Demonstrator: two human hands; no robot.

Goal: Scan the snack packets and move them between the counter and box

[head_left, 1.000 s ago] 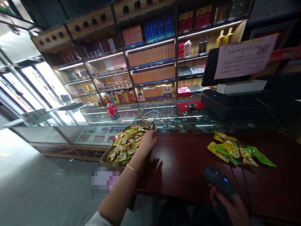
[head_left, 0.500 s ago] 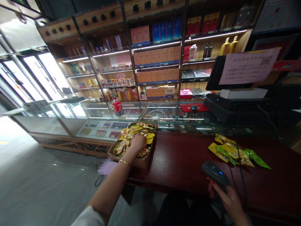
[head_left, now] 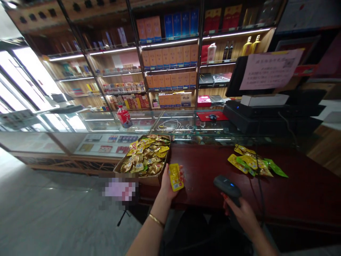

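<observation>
My left hand [head_left: 167, 185] holds a small yellow snack packet [head_left: 176, 177], its printed face turned up. Just left of that hand stands an open cardboard box [head_left: 152, 180] heaped with yellow and gold packets [head_left: 147, 153]. In my right hand [head_left: 241, 209] is a black barcode scanner [head_left: 227, 186] with a blue light on top, its head pointing left and forward. Beyond the scanner, several yellow and green packets [head_left: 250, 161] lie in a loose pile on the dark red tabletop [head_left: 195, 160].
A dark cable [head_left: 259, 185] runs across the table by the pile. Behind are a glass display counter [head_left: 144, 122] with a red-labelled bottle [head_left: 124, 116], a mouse [head_left: 212, 117] on a red mat, and a monitor [head_left: 234, 76] with a pink paper. Stocked shelves line the wall.
My left hand has come out of the box with a yellow packet and moved right, over the table edge. The scanner stays in my right hand. The view has shifted slightly.
</observation>
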